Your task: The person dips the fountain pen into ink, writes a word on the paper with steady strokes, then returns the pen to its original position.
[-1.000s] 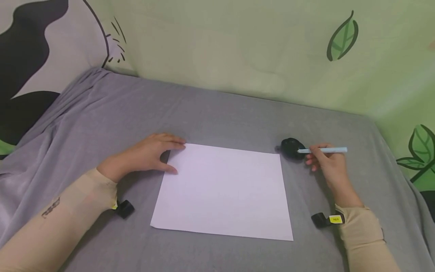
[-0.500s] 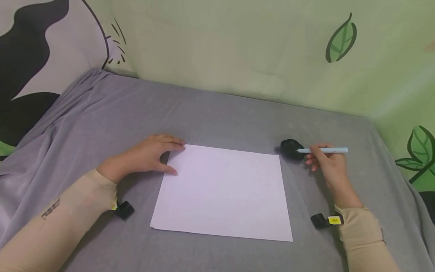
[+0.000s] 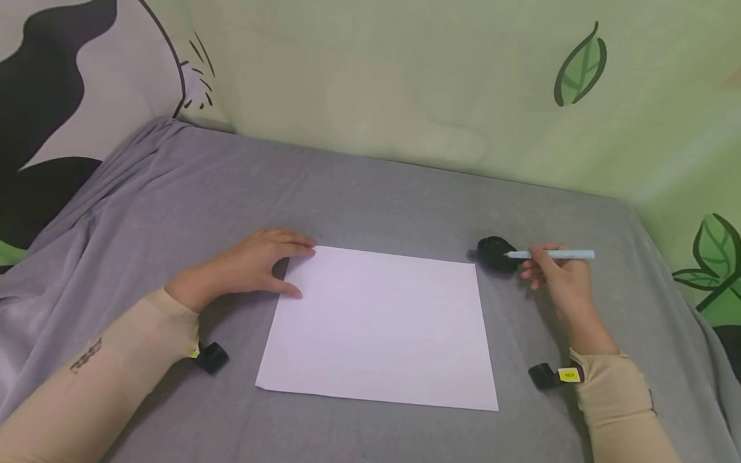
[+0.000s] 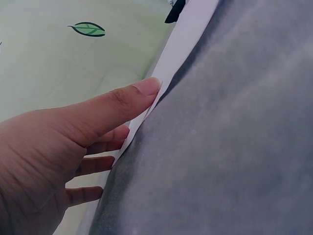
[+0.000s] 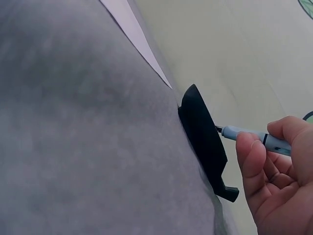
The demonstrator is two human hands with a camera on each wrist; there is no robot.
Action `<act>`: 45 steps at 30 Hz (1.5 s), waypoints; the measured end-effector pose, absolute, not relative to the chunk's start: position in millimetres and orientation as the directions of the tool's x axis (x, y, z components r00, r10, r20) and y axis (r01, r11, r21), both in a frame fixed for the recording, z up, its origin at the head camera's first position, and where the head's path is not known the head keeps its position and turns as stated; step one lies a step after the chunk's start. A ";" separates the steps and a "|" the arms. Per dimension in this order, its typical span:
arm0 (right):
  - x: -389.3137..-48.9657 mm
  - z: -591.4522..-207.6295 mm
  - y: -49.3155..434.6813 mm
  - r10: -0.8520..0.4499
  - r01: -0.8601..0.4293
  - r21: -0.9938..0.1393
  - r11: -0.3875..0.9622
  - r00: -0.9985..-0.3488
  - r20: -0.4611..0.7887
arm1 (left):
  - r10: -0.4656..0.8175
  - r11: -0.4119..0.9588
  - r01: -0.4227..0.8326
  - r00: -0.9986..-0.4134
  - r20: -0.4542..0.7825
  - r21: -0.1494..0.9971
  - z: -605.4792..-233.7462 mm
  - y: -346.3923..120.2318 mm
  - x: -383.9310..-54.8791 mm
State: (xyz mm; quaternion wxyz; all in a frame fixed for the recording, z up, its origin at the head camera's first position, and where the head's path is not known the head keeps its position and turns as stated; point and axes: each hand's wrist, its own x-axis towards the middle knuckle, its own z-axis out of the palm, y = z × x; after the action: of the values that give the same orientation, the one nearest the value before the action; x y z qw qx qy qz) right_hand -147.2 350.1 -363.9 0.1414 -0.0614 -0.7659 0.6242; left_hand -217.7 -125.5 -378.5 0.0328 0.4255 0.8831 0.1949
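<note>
A blank white sheet of paper (image 3: 382,328) lies on the grey cloth. My left hand (image 3: 257,260) rests on its upper left corner, fingers extended along the far edge and thumb on the left side. Held between the fingers and thumb of my right hand (image 3: 561,280) is a light blue pen (image 3: 573,254), almost level and pointing left. Its slim dark tip overlaps a flat black object (image 5: 200,134), rounded with a small tab at each end, just beyond the paper's upper right corner. In the right wrist view the tip is right at this black object's side.
Grey cloth (image 3: 347,186) covers the surface, wrinkled at the left. Behind it hangs a pale green printed backdrop (image 3: 376,77) with leaf drawings. Small black cameras hang below both wrists, the left one (image 3: 212,357) beside the paper and the right one (image 3: 543,376) near its right edge.
The pen and right hand have shifted only very slightly to the right. The left hand, the paper and the black object hold their places.
</note>
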 end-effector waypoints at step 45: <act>-146.2 -359.5 345.9 0.251 -0.115 -0.980 0.159 -0.956 0.153 | 0.763 0.567 0.746 -0.636 0.120 0.350 -377.8 -126.6 -217.1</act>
State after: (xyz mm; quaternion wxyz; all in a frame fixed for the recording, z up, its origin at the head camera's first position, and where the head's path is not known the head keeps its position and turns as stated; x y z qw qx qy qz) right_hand -146.2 345.9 -359.5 0.1418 -0.0455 -0.7480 0.6468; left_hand -217.1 -126.6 -377.8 0.0223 0.4262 0.8848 0.1869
